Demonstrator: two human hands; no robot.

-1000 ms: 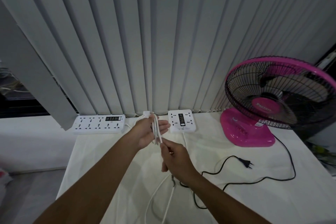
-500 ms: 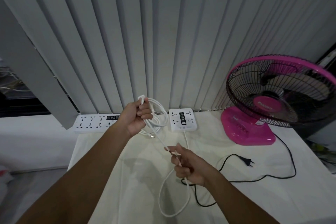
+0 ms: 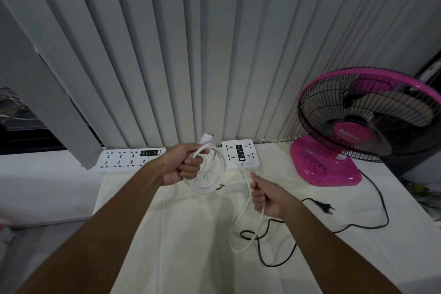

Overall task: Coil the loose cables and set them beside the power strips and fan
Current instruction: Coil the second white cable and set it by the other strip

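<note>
Over white tabletop [image 3: 133,241], my left hand [image 3: 183,166] clamps the light, springy white cable [image 3: 220,169] coil while my right hand [image 3: 266,196] pinches its limp tail.

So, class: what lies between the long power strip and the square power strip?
In the head view, the left hand is between the long power strip and the square power strip, gripping the coiled white cable, its plug sticking up.

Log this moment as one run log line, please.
step: coiling white power cable | left hand: holds coiled loops | right hand: grips loose run | black fan cord: uncoiled on white table
</note>
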